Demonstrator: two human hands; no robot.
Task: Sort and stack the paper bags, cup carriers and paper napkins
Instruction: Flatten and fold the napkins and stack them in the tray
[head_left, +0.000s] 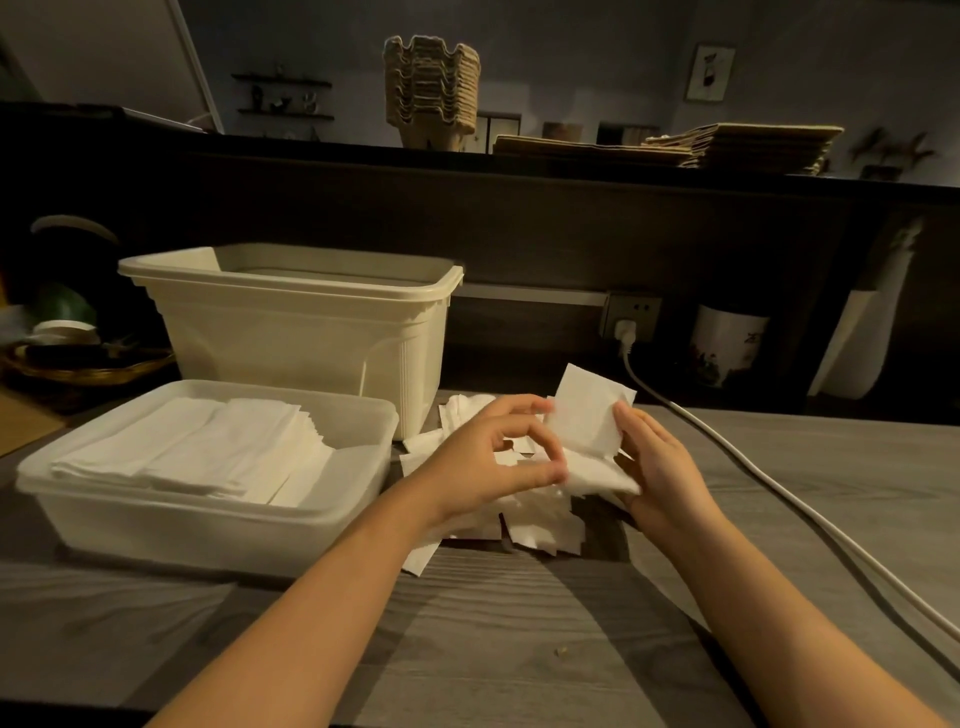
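A loose heap of white paper napkins lies on the grey wooden table. My right hand holds a small bundle of napkins, one sheet standing up above the rest. My left hand is beside it with curled fingers, thumb and fingertips pinching the bundle's left edge. A shallow clear tray on the left holds rows of stacked napkins. On the dark upper ledge stand a pile of brown cup carriers and a flat stack of paper bags.
A tall cream plastic bin stands behind the tray. A white power cable runs from a wall socket across the table's right side. A basket with dishes sits at far left.
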